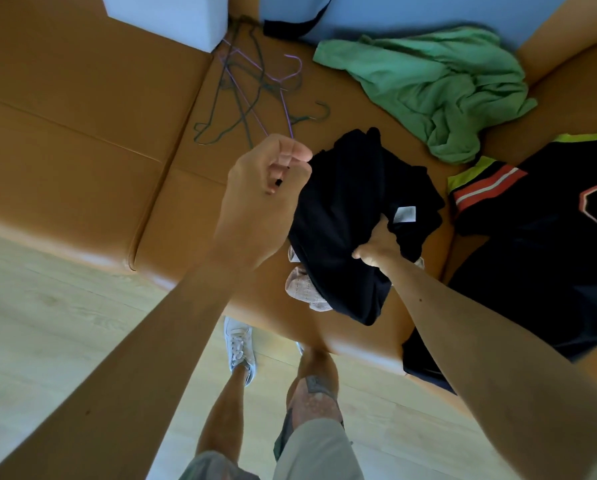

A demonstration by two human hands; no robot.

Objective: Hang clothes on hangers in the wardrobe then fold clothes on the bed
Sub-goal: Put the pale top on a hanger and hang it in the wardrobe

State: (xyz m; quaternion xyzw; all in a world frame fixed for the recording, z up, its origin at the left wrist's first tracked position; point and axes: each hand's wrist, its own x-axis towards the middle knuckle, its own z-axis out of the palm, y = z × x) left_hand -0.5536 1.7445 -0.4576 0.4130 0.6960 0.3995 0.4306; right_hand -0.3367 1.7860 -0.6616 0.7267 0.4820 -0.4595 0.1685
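Hangers (247,98) and green shirt (439,88) lie on tan bed (82,116).

A tan padded bed (82,133) with long seams fills the upper view in soft, even light, pale wood-plank floor (47,323) lying before its near edge, a white block (172,19) and a pale blue surface (428,12) at its far side.

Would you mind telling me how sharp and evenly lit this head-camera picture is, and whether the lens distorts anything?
Head view: wide-angle distortion bows the front edge of the tan cushion and stretches the left forearm; the left hand is slightly blurred; lighting is soft and even, with mild sheen on the cushion front; the black garment shows little fold detail.
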